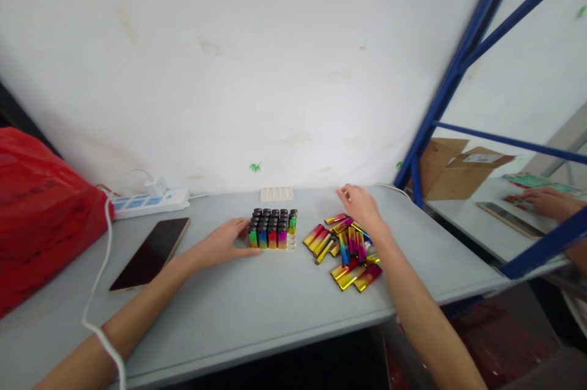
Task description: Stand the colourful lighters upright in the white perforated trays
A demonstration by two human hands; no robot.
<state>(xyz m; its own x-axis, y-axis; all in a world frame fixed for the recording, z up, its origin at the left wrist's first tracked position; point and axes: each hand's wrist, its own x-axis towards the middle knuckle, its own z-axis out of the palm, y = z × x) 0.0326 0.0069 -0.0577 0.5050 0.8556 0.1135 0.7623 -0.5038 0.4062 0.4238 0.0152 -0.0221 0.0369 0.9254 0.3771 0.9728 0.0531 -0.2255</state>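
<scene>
Upright lighters (268, 230) with black tops and rainbow metallic bodies stand in rows in a small white tray (291, 242). Several holes show along the tray's right side. My left hand (229, 242) is at the tray's left front corner, thumb along the front edge and fingers against the left side. To the right, a loose pile of shiny multicoloured lighters (351, 243) lies on the table. Over the far side of this pile is my right hand (361, 203), its fingers curled together. Whether anything is between them is hidden.
A second white tray (276, 194) lies by the wall. On the left are a phone (150, 253), a power strip (153, 202) with a white cable, and a red bag (46, 219). A blue metal frame (449, 84) borders the right, with a cardboard box (458, 167) and another person's hand (553, 202) beyond.
</scene>
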